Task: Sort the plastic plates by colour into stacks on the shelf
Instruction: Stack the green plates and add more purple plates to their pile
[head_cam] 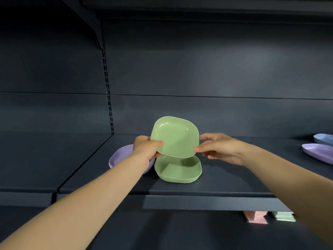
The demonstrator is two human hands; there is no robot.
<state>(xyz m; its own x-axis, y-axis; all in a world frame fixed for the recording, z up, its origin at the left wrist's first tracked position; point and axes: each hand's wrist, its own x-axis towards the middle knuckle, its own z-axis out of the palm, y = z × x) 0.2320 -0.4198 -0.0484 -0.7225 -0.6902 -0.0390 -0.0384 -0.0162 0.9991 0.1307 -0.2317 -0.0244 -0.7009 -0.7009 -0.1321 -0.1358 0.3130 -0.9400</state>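
A green plate [175, 137] is held tilted toward me above the dark shelf [225, 181]. My left hand [146, 147] pinches its left edge, thumb on the face. My right hand [219, 147] pinches its right edge. Directly below sits a green stack [178, 169] of plates on the shelf. A purple stack [119, 156] stands just left of it, partly hidden by my left forearm.
At the far right of the shelf lie a purple plate [319, 153] and, behind it, a blue plate [324, 138]. Pink packs [255, 216] and green packs [283, 216] show on the lower level. A slotted upright [108, 91] divides the back panel.
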